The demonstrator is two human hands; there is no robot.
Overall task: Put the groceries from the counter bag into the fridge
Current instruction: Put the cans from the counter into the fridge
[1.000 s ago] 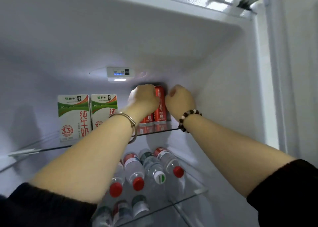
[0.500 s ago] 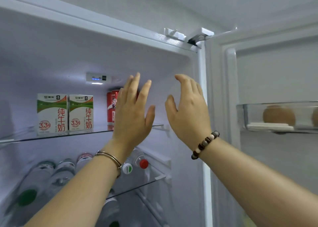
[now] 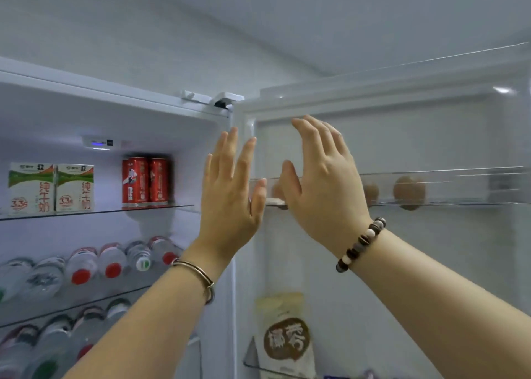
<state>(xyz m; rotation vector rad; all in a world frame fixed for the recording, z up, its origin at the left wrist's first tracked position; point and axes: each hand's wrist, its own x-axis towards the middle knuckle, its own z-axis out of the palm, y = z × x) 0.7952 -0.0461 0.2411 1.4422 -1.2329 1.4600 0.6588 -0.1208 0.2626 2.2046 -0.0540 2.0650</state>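
Both hands are held raised before the open white fridge [image 3: 94,84], with nothing gripped: the left hand [image 3: 230,203] has its fingers straight and slightly spread, the right hand [image 3: 324,189] its fingers straight and close together. Red drink cans [image 3: 145,182] are set upright on the clear glass top shelf [image 3: 100,212], right of two green-and-white milk cartons [image 3: 50,189].

Cool, dim light – soft blur, bowed edges
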